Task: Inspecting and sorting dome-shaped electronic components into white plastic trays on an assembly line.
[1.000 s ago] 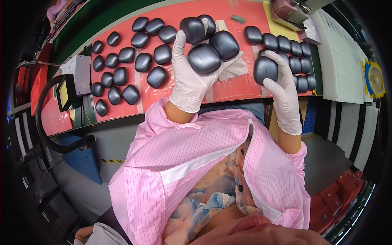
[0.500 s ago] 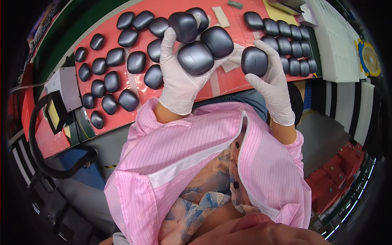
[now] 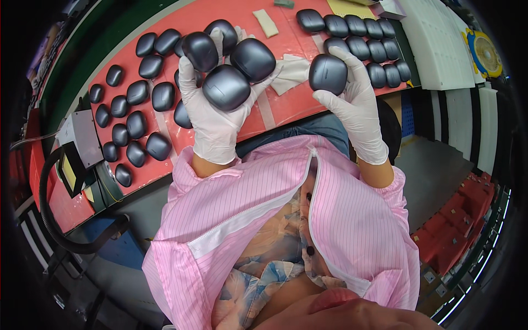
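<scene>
My left hand [image 3: 213,132], in a white glove, is turned palm up with its fingers curled round several dark grey, rounded earbud cases. One case [image 3: 226,88] rests nearest the palm, another [image 3: 253,60] sits to its right, and others stand among the fingers. In my right hand [image 3: 360,118], also gloved, a single case [image 3: 328,73] is pinched between thumb and fingers, its broad side toward me. Both hands are raised over the near edge of a red work mat [image 3: 256,127]. The cases hide part of the left fingers.
Loose cases [image 3: 137,92] lie spread over the mat's left side. Further cases [image 3: 357,48] stand in rows at the right. A white cloth [image 3: 289,74] lies between my hands, with a pale strip [image 3: 266,23] beyond. A grey box [image 3: 82,137] and black hose [image 3: 45,203] border the left.
The whole scene has shifted left in view as my head turned. The cases in my left hand appear slightly lower. Both hands keep their holds.
</scene>
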Tool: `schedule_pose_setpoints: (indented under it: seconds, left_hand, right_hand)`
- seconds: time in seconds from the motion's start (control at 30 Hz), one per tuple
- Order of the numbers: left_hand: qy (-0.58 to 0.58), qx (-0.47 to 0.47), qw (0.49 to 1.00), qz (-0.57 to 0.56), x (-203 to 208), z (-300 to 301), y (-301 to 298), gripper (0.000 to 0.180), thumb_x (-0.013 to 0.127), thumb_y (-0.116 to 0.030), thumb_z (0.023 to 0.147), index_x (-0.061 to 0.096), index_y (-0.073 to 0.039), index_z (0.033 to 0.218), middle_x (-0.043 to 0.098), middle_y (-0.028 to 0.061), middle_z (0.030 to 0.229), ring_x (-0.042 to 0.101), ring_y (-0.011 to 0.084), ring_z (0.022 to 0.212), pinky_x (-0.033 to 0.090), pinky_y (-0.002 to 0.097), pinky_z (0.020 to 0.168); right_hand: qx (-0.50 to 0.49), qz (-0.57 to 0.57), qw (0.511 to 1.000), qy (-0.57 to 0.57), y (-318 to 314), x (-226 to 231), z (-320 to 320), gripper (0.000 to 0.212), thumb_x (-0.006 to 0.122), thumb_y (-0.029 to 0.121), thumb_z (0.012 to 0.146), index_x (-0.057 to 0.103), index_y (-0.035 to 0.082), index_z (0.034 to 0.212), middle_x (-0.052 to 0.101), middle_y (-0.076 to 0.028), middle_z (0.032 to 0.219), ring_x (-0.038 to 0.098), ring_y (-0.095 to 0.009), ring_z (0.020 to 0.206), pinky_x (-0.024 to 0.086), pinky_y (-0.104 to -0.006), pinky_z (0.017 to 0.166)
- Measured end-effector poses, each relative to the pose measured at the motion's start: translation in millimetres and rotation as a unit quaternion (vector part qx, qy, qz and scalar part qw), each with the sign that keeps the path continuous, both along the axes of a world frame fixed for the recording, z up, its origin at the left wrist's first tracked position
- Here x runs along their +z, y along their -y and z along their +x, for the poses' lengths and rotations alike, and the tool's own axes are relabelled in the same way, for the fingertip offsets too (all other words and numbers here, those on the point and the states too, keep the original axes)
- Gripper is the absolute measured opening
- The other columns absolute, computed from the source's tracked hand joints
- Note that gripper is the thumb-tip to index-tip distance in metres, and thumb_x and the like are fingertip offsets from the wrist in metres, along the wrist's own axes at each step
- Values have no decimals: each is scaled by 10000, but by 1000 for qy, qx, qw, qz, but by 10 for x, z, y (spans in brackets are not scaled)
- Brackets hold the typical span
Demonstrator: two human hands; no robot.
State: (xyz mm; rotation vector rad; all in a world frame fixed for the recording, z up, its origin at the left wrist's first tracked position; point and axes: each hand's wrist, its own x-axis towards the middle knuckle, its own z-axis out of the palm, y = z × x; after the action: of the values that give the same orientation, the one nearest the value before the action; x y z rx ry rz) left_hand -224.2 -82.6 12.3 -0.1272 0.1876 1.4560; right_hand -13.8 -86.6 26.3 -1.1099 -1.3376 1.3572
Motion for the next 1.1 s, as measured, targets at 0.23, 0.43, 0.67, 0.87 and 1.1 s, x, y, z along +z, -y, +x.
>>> schedule_pose_setpoints:
  seconds: [0.23,0.43,0.67,0.87,1.1]
  left_hand:
    - [-57,58,996,-32,49,59,5,479,645,-434,797,615,-135,1170,477,89,1345,407,276,1264,219,726,1000]
    - [-67,74,993,-62,54,116,-166,488,629,-467,797,623,-148,1167,453,83,1371,395,272,1273,231,730,984]
    - [-72,68,991,-89,174,226,-452,549,530,-561,837,545,-209,1258,356,91,1442,290,310,1351,197,739,993]
    - [-199,73,971,-108,95,252,-576,521,582,-550,807,608,-171,1163,494,78,1320,402,315,1269,254,735,971]
    - [-85,53,994,-40,85,86,-91,511,573,-467,856,548,-93,1202,553,75,1211,520,286,1127,419,602,928]
  right_hand:
    - [31,11,999,16,-130,-58,130,725,735,-42,719,374,16,1345,455,-55,1259,503,-130,1090,410,-267,964]
    - [46,-29,998,-23,-400,-82,208,719,744,-30,714,377,24,1330,476,-56,1232,501,-136,1093,409,-268,954]
    - [91,-78,993,-6,-852,162,258,721,760,-2,696,386,50,1310,474,-59,1241,498,-154,1103,391,-288,960]
    - [65,-14,998,-6,-1024,406,211,648,645,-54,773,362,20,1352,508,-89,1189,529,-151,1063,434,-274,894]
    - [39,3,998,54,-1088,456,239,542,594,53,835,404,49,1343,491,-42,1196,491,-111,1028,408,-233,830]
